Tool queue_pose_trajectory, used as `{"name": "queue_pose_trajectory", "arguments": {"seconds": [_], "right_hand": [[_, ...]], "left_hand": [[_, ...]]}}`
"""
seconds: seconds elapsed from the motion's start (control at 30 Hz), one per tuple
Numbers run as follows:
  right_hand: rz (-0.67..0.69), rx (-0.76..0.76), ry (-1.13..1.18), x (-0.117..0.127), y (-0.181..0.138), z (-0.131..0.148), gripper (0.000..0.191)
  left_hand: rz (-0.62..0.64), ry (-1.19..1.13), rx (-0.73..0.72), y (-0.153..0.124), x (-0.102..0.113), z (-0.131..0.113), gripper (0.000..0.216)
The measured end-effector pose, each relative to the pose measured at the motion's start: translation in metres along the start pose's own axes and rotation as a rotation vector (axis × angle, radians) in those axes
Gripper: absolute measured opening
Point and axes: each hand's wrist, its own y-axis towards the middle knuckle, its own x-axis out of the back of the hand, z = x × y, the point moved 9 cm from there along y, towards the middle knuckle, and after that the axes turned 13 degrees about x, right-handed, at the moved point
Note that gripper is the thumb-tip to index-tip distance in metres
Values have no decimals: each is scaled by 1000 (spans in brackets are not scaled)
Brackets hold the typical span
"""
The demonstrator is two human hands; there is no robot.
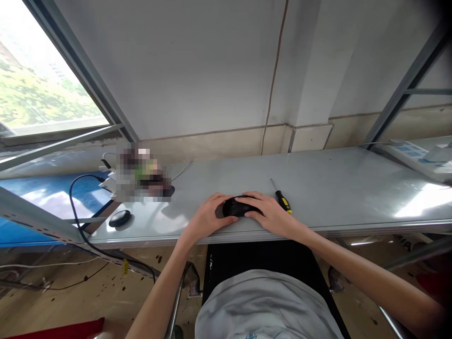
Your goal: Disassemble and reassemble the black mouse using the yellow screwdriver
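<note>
A black computer mouse (237, 207) lies on the grey shelf top, close to its front edge. My left hand (211, 214) grips its left end, with the thumb at the near side and the fingers over the far side. From the right, my right hand (267, 213) holds the other end, fingers on top and thumb at the near side. Its underside is hidden. Just beyond my right hand lies a screwdriver (283, 201) with a black and yellow handle, its shaft pointing away from me.
Another rounded black object (119, 218), much like a mouse, sits at the left. Behind it stands a blurred-out item (143, 174), with a black cable (71, 202) looping down nearby. Metal uprights (406, 84) frame the shelf (353, 188), and a wall (205, 70) closes the back.
</note>
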Motion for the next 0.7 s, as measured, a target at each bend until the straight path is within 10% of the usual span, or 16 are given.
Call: {"name": "queue_pose_trajectory", "arguments": {"seconds": [0.7], "right_hand": [[21,-8,-16,-1,-2,1,48]], "left_hand": [[10,3,6,0,0,-2,49]]}}
